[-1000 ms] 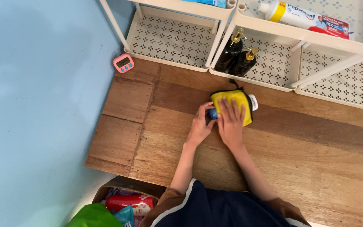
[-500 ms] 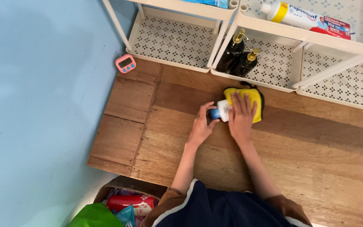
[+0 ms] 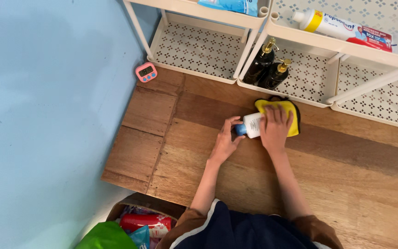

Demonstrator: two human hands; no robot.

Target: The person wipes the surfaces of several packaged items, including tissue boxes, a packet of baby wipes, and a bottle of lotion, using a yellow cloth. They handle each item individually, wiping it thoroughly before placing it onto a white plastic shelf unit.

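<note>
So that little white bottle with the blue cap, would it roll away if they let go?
Quite possibly: the white bottle lies on its side on smooth wooden boards, and it looks rounded. The yellow cloth against it might check a roll. It looks small and plastic, so probably light and not fragile.

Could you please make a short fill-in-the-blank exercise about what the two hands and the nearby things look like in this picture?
1. The left hand holds the small white bottle at its ____ cap.
2. The right hand presses a ____ cloth on that bottle.
3. Two dark pump bottles with ____ pumps stand in the white perforated shelf.
4. A small pink timer lies on the wooden floor beside the ____ wall.

Missing words: blue; yellow; gold; blue
</note>
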